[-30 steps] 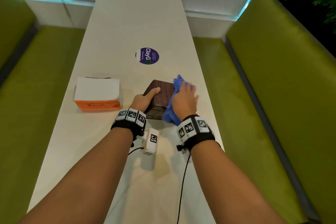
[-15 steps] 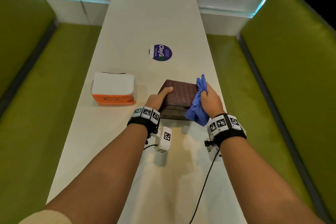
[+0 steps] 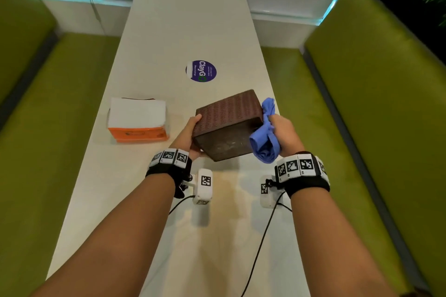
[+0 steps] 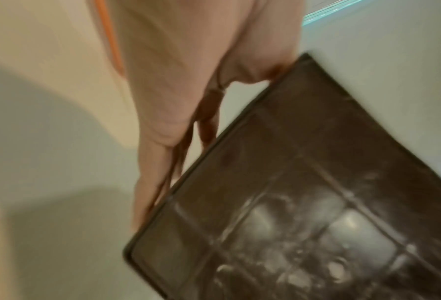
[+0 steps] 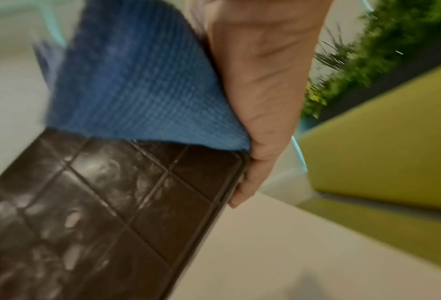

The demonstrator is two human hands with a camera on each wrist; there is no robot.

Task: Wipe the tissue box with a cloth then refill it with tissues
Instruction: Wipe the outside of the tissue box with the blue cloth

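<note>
The brown woven tissue box (image 3: 229, 113) is tipped up off the table, its dusty gridded underside (image 4: 316, 213) (image 5: 90, 203) facing me. My left hand (image 3: 190, 135) grips its left side, thumb on the woven face. My right hand (image 3: 283, 132) grips a bunched blue cloth (image 3: 265, 137) (image 5: 137, 85) and presses it against the box's right end. A stack of white tissues in an orange pack (image 3: 137, 119) lies on the table to the left.
The long white table (image 3: 193, 26) carries a round purple sticker (image 3: 201, 71) beyond the box. Green bench seats (image 3: 362, 103) run along both sides. Two small white tagged devices with black cables (image 3: 204, 185) sit near my wrists.
The box has been tilted up from lying flat, so that its underside now faces me. My right hand slid the cloth from the top to the right end.
</note>
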